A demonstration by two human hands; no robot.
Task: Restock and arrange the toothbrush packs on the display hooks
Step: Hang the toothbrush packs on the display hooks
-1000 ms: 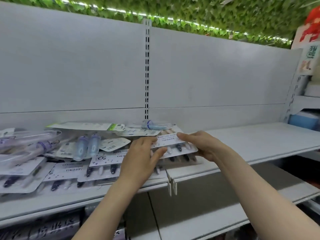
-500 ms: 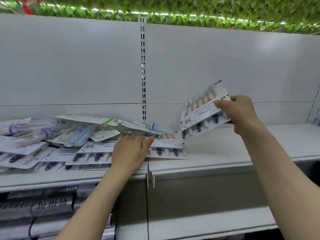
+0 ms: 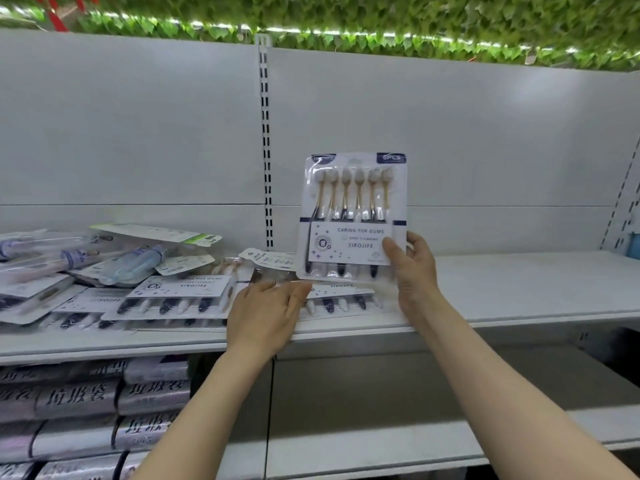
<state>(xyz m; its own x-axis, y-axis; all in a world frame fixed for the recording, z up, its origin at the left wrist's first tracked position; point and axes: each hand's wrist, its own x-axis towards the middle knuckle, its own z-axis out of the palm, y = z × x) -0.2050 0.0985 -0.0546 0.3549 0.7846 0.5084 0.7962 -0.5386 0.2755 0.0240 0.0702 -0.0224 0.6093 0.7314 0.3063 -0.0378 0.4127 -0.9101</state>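
The right hand (image 3: pixel 412 268) pinches the upright clear six-brush toothbrush blister pack (image 3: pixel 353 216) at its lower right; the left hand (image 3: pixel 265 315) lies flat and relaxed just below it.

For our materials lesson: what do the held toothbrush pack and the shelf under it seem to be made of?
Toothbrush pack: apparently a glossy clear plastic blister over a matte printed card; highlights glint above the brushes, and the label is flat white. Shelf: probably painted sheet metal, smooth pale grey with a soft sheen and a thin folded front edge.

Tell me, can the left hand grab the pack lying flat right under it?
Probably yes. The left hand rests open on the flat pack, nothing lies between them, and the right hand holds its upright pack clear above.
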